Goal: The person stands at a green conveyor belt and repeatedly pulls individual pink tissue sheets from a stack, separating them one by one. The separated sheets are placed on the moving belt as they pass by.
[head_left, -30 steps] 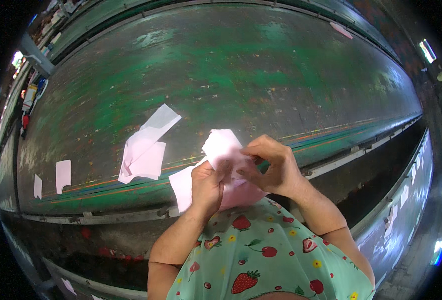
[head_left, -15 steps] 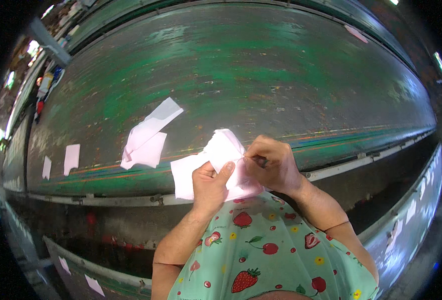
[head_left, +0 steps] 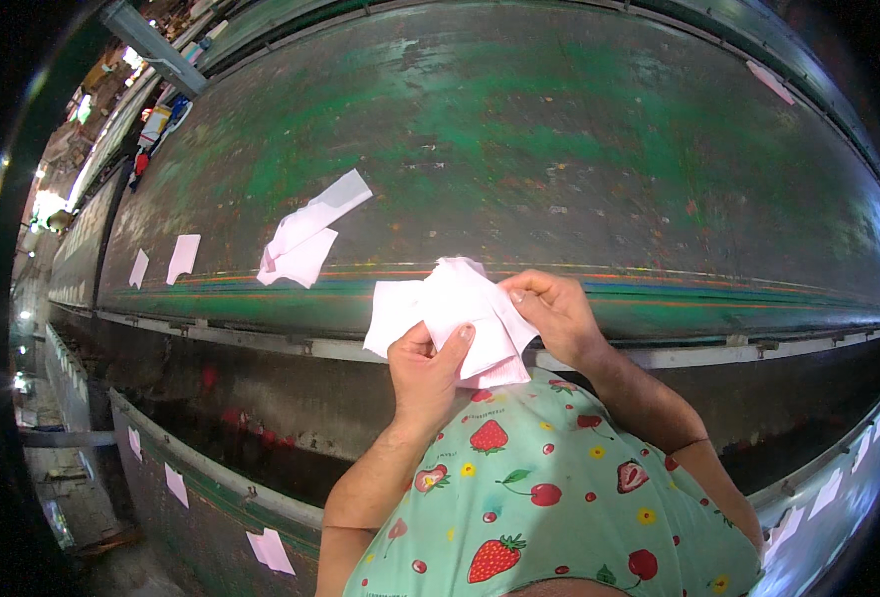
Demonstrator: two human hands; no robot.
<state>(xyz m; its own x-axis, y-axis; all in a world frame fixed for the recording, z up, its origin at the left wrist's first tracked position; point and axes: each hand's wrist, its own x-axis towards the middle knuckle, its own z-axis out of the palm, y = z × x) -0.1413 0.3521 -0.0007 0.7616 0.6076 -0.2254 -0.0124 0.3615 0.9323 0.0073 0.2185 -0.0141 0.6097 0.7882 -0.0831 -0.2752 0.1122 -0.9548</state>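
Pale pink cut fabric pieces (head_left: 470, 318), several layers thick, are held up over the near edge of the long green-black table. My left hand (head_left: 422, 376) grips them from below, with its thumb laid across the front and its other fingers mostly behind the cloth. On the other side, my right hand (head_left: 561, 318) pinches the right-hand edge of one layer between thumb and fingers. The layers fan out unevenly, and one corner hangs down at the front of my apron (head_left: 549, 478).
On the table (head_left: 480, 169) to the left lies a loose pile of pink fabric (head_left: 305, 239), with smaller pieces (head_left: 183, 259) beyond it. Another strip (head_left: 770, 82) lies far right. A metal rail (head_left: 350, 348) edges the table. Lower surfaces behind me hold more pieces (head_left: 271, 550).
The right hand has opened out a layer, so the cloth spreads wider and its lower corner shows. The view has shifted, bringing more of the lower surface at left into sight.
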